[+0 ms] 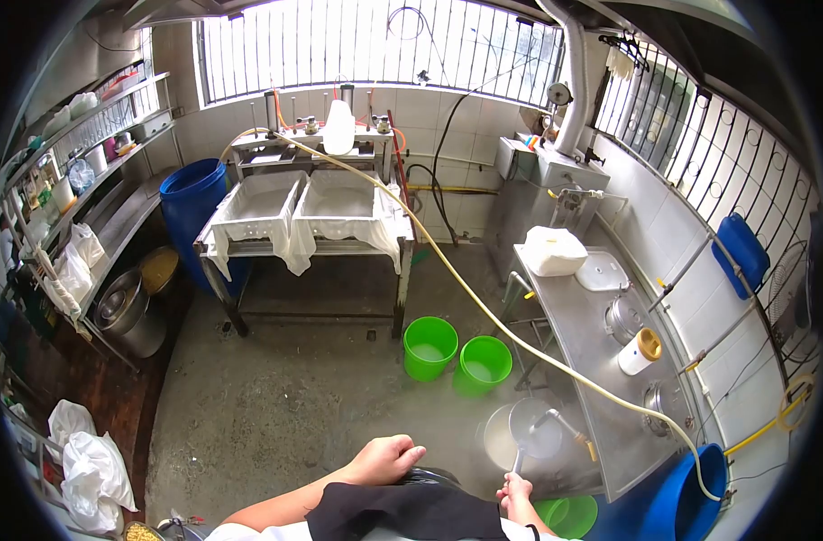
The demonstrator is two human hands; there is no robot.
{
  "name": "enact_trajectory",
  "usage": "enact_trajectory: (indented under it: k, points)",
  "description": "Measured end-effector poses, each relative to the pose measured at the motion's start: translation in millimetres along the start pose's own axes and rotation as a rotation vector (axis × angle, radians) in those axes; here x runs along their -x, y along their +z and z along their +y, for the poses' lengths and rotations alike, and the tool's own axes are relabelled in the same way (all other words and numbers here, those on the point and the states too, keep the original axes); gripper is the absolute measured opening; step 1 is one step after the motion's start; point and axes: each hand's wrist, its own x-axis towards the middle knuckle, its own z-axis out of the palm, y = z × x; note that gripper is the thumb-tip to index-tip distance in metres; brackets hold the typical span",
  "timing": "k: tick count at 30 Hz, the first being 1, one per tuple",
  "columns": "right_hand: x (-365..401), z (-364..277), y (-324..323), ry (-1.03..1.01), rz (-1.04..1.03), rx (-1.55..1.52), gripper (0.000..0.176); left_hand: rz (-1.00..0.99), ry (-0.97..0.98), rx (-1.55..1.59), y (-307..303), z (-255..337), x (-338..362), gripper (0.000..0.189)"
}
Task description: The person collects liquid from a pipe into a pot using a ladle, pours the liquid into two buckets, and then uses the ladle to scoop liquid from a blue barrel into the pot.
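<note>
My right hand (516, 488) is closed around the handle of a dipper (536, 431), whose wide round bowl is under a metal spout (556, 419). The spout sticks out from the side of the steel counter. Beneath the dipper is a pale round container (499, 439), partly hidden and hazy with what looks like steam. My left hand (386, 460) is curled into a loose fist in front of my dark apron (402, 512), with nothing visible in it. Beside my right wrist stands a green bucket (574, 516), cut off at the bottom.
Two green buckets (430, 349) with whitish liquid stand ahead. A hose (457, 272) crosses from the cloth-lined trays (339, 200) to a blue barrel (700, 491) at right. The steel counter (578, 338) holds a white jug (556, 251). Shelves (114, 167) line the left wall.
</note>
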Motion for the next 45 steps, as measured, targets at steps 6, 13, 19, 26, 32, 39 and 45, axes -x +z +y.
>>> enact_trajectory:
  k: [6, 13, 19, 26, 32, 39, 45]
  points:
    - [-1.4, 1.2, -1.1, -0.047, -0.024, -0.008, 0.013, 0.021, 0.028, 0.014, 2.4, -5.6, -2.9, 0.039]
    - [0.3, -0.2, 0.1, -0.046, -0.011, -0.007, 0.013, 0.012, 0.018, -0.002, 3.4, -9.1, -5.3, 0.039]
    - [-4.8, 0.4, -1.5, -0.026, -0.052, -0.012, 0.015, 0.018, 0.007, 0.017, 2.2, -3.2, -4.4, 0.038]
    - [-4.0, 1.0, -1.2, -0.018, -0.042, -0.01, 0.015, 0.006, 0.0, 0.028, 0.7, -1.2, -3.6, 0.037]
    - [-2.1, 1.0, 0.3, -0.03, -0.025, 0.007, 0.015, -0.004, -0.004, 0.009, 1.1, -2.7, -3.9, 0.038]
    - [-1.9, 0.2, -0.1, -0.033, -0.019, 0.003, 0.012, -0.009, -0.014, 0.008, 0.7, -1.7, -2.3, 0.039]
    - [-0.4, 0.3, 0.1, -0.047, -0.015, -0.002, 0.012, -0.01, -0.029, 0.005, 1.6, -3.7, -2.8, 0.038]
